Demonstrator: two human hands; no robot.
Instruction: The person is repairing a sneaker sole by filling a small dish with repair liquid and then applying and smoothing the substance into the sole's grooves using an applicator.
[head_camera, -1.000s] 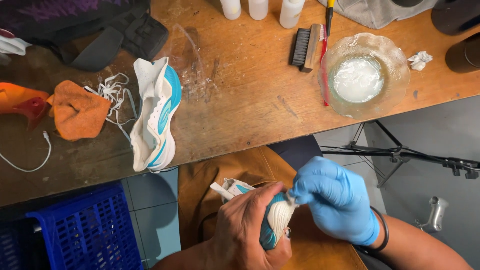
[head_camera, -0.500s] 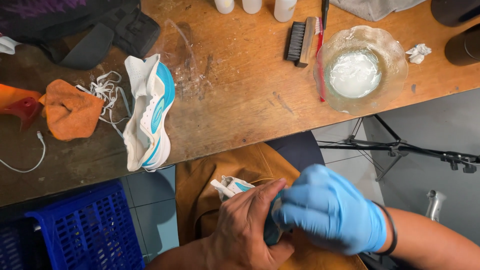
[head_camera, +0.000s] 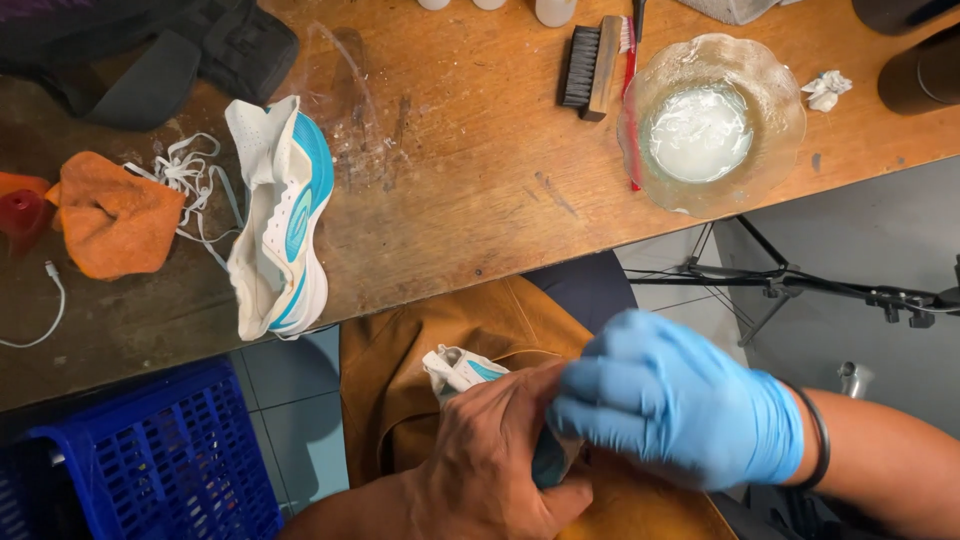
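Observation:
My bare left hand (head_camera: 495, 455) grips a white and teal sneaker (head_camera: 462, 370) over my lap, which a brown apron (head_camera: 420, 350) covers. Only the shoe's white tongue end and a strip of teal show past my fingers. My right hand (head_camera: 670, 400), in a blue glove, presses closed against the shoe's side, right next to my left hand. Whatever it holds is hidden under the glove. The matching sneaker (head_camera: 278, 215) lies on its side near the front edge of the wooden table (head_camera: 470, 190).
On the table sit a glass bowl of white liquid (head_camera: 710, 125), a black-bristled brush (head_camera: 590, 65), a red toothbrush (head_camera: 630, 90), white laces (head_camera: 185, 175), an orange cloth (head_camera: 115, 215) and a dark bag (head_camera: 150, 50). A blue crate (head_camera: 150, 460) stands on the floor left; a black tripod (head_camera: 800, 285) stands right.
My gloved right hand has slid left over the shoe and now covers the white part that showed before. The view has shifted slightly down and right.

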